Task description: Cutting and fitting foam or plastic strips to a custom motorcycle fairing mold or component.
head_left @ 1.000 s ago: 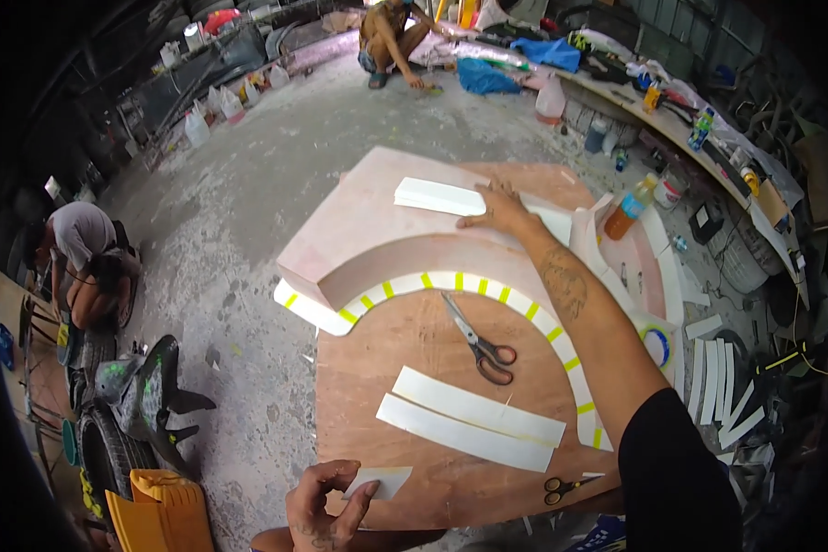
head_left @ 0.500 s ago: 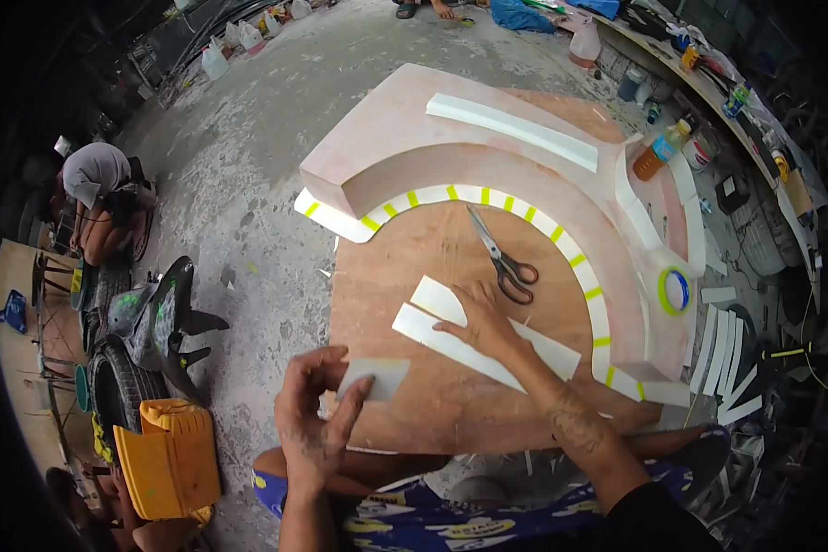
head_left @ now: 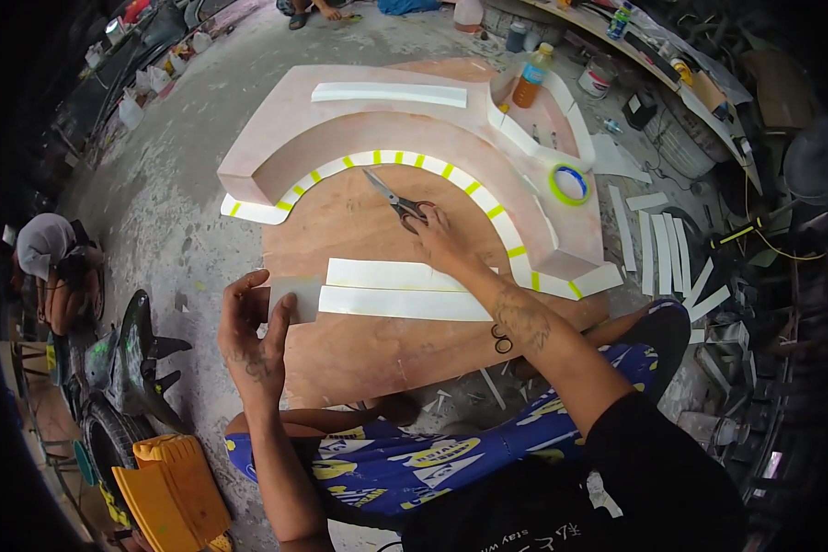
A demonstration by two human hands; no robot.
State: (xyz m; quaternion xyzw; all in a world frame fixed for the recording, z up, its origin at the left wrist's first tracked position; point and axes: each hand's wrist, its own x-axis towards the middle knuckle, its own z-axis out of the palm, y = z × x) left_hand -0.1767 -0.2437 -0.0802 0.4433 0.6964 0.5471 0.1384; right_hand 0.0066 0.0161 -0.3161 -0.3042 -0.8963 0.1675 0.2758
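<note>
My left hand [head_left: 251,336] pinches a small whitish, semi-translucent rectangular piece [head_left: 296,299] between thumb and fingers, over the left part of the wooden board [head_left: 340,363]. On that board lie scissors [head_left: 391,195], blades toward the far left. The fingers of my right hand [head_left: 443,241] close over their dark handles, partly hiding them. Between my hands are two long white strips [head_left: 377,302], side by side; my right forearm hides their right ends. Beyond them, a pale pink curved form [head_left: 340,133] has a white strip along its inner arc, held by short yellow tape pieces.
A tape roll [head_left: 568,186] and an orange-liquid bottle [head_left: 531,78] rest on the form. Black rings [head_left: 501,339] show beside my right forearm. Loose white strips [head_left: 664,253] lie right. A yellow container [head_left: 170,492] and tyre stand left. Another person [head_left: 51,258] crouches far left.
My right hand has left the white strips and moved to the scissors' handles. The strips now lie straighter across the board. My left hand still holds the small piece. The view has shifted.
</note>
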